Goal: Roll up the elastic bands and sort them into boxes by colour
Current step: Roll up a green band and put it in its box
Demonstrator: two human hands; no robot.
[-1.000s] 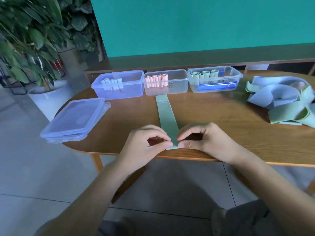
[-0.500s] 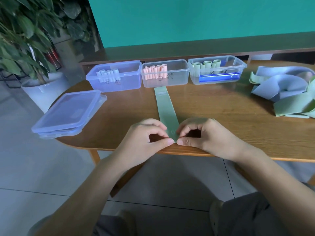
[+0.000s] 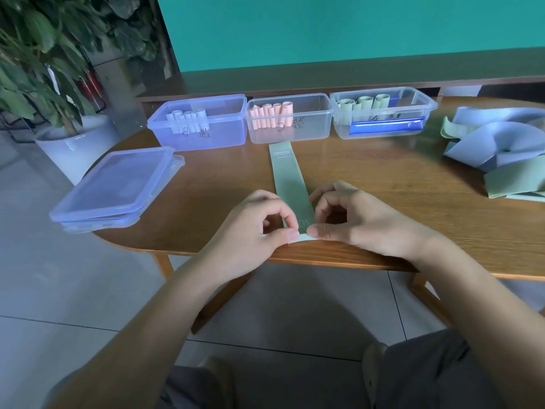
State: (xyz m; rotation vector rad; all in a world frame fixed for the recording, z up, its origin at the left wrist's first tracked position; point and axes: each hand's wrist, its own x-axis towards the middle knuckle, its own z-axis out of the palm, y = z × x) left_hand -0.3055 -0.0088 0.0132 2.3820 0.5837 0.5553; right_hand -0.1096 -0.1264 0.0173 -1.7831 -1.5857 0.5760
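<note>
Fingers [image 3: 290, 222] of both hands pinch the green band's [image 3: 287, 175] near end at the tabletop [image 3: 383, 202] edge; left hand [image 3: 259, 228], right hand [image 3: 354, 219] curled, thumbs nearly meeting. Printed label unreadable.

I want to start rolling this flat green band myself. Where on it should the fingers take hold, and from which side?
Take the green band at its near end, at the table edge, coming from the person's side. It lies flat and straight toward the boxes, so that loose end is easiest to lift. The left hand and right hand pinch its two corners there.
</note>
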